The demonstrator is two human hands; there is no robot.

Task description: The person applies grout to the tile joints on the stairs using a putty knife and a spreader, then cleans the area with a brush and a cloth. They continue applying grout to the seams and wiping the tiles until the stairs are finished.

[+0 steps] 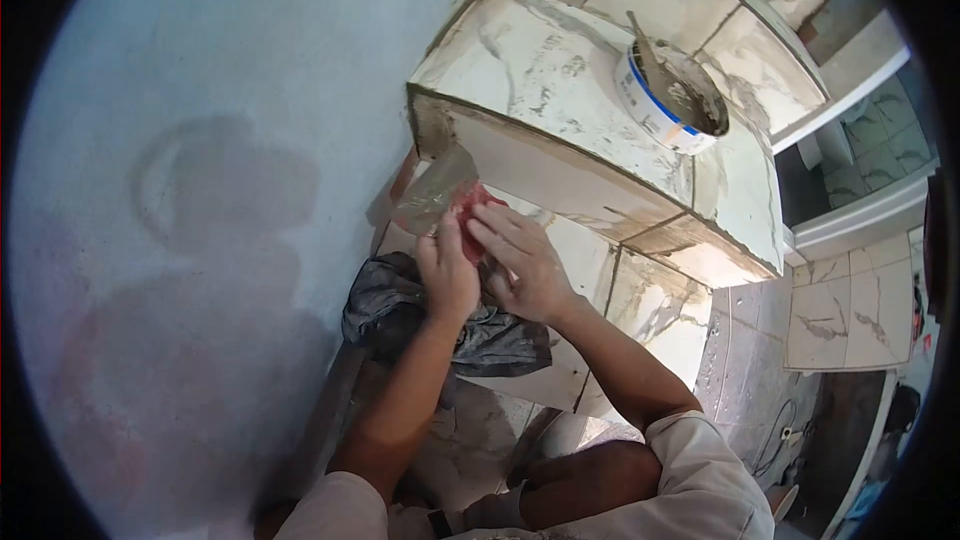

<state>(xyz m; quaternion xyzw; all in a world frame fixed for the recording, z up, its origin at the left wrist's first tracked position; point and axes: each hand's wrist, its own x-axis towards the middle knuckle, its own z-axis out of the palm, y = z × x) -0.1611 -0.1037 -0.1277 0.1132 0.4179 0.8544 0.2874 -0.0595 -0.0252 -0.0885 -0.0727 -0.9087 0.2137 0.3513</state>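
Note:
My left hand [449, 272] and my right hand [522, 262] are close together, with a red crumpled piece [470, 202] pinched between them. Whether it is cloth or thin plastic is hard to make out. A clear plastic bag [440, 185] spreads out beyond my fingertips towards the wall, touching the red piece. The fingers of my right hand press over the red piece from the right, while my left thumb and fingers close on it from the left. Under both hands lies a crumpled black plastic bag [500, 345] on the lower marble-patterned tile step.
A white bucket with a blue band [655, 105] holds grey mortar and a stirring stick or trowel [650, 55] on the upper tiled step [540, 70]. A pale blue wall [200, 70] borders the left. Tiled floor [740, 340] and a doorway lie to the right.

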